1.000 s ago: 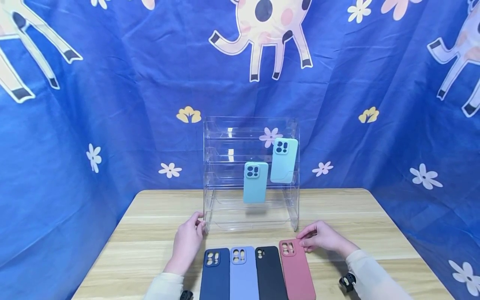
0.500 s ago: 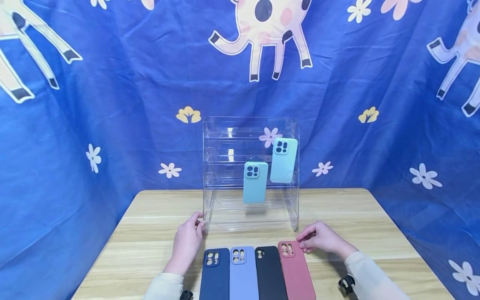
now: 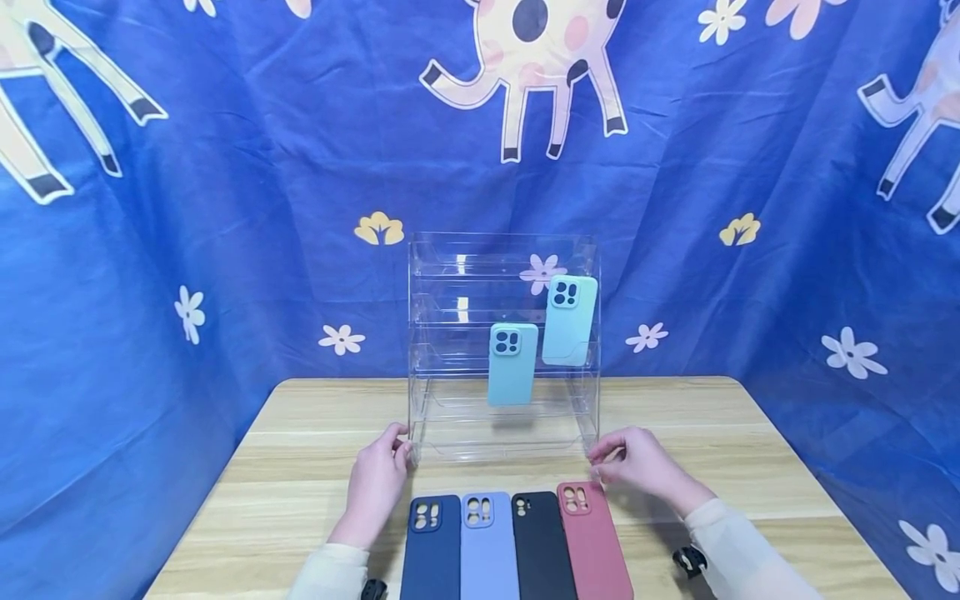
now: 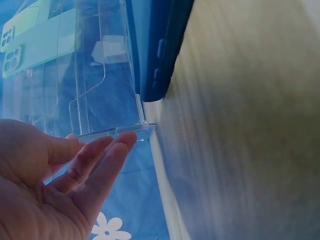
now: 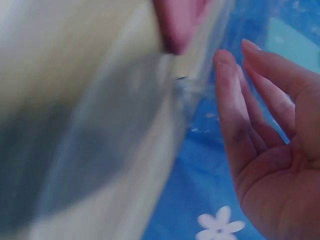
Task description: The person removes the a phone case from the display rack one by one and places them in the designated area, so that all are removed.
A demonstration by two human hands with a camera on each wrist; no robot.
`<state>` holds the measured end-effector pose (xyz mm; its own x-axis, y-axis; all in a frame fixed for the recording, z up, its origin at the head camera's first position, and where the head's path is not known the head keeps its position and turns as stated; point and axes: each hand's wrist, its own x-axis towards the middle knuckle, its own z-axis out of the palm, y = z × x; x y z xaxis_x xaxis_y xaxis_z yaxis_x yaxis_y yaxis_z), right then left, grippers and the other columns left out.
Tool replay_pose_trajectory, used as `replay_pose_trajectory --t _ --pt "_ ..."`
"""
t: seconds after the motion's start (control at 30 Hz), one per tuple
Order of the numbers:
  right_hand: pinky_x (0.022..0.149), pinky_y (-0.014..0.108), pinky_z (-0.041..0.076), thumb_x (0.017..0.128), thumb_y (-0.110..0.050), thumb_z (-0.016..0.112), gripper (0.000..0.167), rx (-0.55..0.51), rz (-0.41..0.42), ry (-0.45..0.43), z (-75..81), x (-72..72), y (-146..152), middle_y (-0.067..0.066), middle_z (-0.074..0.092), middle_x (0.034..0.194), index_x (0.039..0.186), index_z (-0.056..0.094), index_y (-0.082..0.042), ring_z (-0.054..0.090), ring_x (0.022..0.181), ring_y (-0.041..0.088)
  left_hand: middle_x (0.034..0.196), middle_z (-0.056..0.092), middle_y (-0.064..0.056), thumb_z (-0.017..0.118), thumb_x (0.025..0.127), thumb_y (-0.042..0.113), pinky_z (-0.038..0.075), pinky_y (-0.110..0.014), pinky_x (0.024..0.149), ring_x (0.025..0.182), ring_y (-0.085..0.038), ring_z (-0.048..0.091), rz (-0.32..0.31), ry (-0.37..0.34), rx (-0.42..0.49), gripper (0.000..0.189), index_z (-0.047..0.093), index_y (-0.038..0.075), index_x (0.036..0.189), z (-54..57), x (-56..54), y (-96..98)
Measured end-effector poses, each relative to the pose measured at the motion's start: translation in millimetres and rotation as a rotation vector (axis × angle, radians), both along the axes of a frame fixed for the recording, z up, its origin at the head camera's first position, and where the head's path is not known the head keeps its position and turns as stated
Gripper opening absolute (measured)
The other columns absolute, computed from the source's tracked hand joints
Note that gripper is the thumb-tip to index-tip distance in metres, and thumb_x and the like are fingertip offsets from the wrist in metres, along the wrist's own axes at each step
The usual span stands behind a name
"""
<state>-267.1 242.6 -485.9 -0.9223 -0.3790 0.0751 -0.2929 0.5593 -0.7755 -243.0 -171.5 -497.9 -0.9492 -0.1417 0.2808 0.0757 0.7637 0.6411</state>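
Note:
A clear acrylic tiered display rack (image 3: 465, 429) stands on the table, with two mint-green phone cases (image 3: 513, 367) (image 3: 572, 321) leaning on its tiers. My left hand (image 3: 377, 479) is at the rack's lower left side; in the left wrist view its nearly straight fingers (image 4: 102, 175) lie along the rack's edge. Beside the rack's lower right corner is my right hand (image 3: 641, 462), fingers loosely extended and nothing in them, above the top end of a dusty-red phone case (image 3: 596, 546). That case lies at the right of a row with a black case (image 3: 542, 546), a lavender case (image 3: 489, 554) and a navy case (image 3: 431, 554).
The wood-grain table (image 3: 300, 417) ends at the back against a blue cloth (image 3: 315, 275) printed with animals and flowers, which also hangs at both sides. The row of cases lies close in front of the rack.
The dusty-red case has shifted slightly, and its top now lies a little lower. My right hand has let go of its corner and moved up toward the rack. My left hand stays put.

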Motion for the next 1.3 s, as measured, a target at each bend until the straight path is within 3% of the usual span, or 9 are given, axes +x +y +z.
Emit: replay_pose_trajectory --t 0.13,0.3,0.4,0.63,0.87,1.07,1.3 --pt "0.062 0.025 0.060 0.087 -0.010 0.081 0.015 0.010 -0.015 0.067 22.9 1.9 -16.4 0.004 0.078 0.089 0.102 0.079 -0.005 0.072 0.068 0.018 0.090 0.077 -0.008 0.064 0.101 0.010 0.054 -0.039 0.061 0.068 -0.018 0.067 0.001 0.007 -0.008 0.021 0.068 0.007 0.122 0.3 0.7 -0.5" --pt "0.067 0.023 0.059 0.088 -0.017 0.082 0.015 0.032 -0.069 0.174 52.7 -1.9 -41.3 -0.001 0.078 0.089 0.102 0.079 -0.015 0.071 0.072 0.014 0.089 0.076 -0.008 0.064 0.101 0.010 0.055 -0.040 0.061 0.068 -0.018 0.066 -0.002 0.012 -0.014 0.021 0.068 0.007 0.121 0.9 1.1 -3.4" --pt "0.069 0.023 0.059 0.087 -0.015 0.083 0.017 0.019 -0.099 0.267 70.5 -8.1 -55.6 -0.001 0.078 0.090 0.104 0.079 -0.015 0.070 0.074 0.008 0.089 0.076 -0.008 0.064 0.101 0.010 0.055 -0.039 0.061 0.068 -0.018 0.066 -0.003 0.013 -0.011 0.021 0.068 0.006 0.121 1.7 1.3 -3.3" --pt "0.072 0.024 0.062 0.087 -0.011 0.083 0.019 -0.017 -0.190 0.460 100.7 -26.7 -78.9 0.003 0.080 0.097 0.105 0.080 -0.012 0.074 0.077 0.011 0.090 0.076 -0.008 0.065 0.101 0.010 0.053 -0.035 0.058 0.067 -0.016 0.065 -0.002 0.002 0.011 0.022 0.068 0.007 0.122 2.2 1.5 0.0" --pt "0.079 0.031 0.064 0.090 -0.010 0.080 0.022 -0.058 -0.242 0.531 118.9 -37.5 -98.1 0.008 0.078 0.108 0.112 0.079 -0.009 0.077 0.086 0.018 0.089 0.076 -0.009 0.064 0.101 0.010 0.053 -0.035 0.059 0.065 -0.015 0.064 -0.007 -0.011 0.005 0.022 0.067 0.006 0.122 1.7 1.6 0.9" --pt "0.085 0.038 0.064 0.092 -0.008 0.077 0.026 -0.064 -0.298 0.524 127.5 -45.1 -112.6 0.009 0.073 0.119 0.119 0.077 -0.010 0.075 0.095 0.024 0.088 0.076 -0.009 0.064 0.101 0.010 0.053 -0.038 0.059 0.066 -0.018 0.066 -0.004 -0.002 -0.003 0.021 0.068 0.006 0.121 0.6 1.2 0.3" --pt "0.088 0.043 0.063 0.094 -0.004 0.074 0.029 -0.032 -0.285 0.527 130.2 -59.2 -120.8 0.012 0.070 0.124 0.122 0.075 -0.009 0.074 0.100 0.029 0.088 0.076 -0.008 0.064 0.101 0.010 0.055 -0.038 0.061 0.067 -0.018 0.067 -0.002 0.001 -0.002 0.021 0.068 0.006 0.121 -0.5 -0.1 1.0"
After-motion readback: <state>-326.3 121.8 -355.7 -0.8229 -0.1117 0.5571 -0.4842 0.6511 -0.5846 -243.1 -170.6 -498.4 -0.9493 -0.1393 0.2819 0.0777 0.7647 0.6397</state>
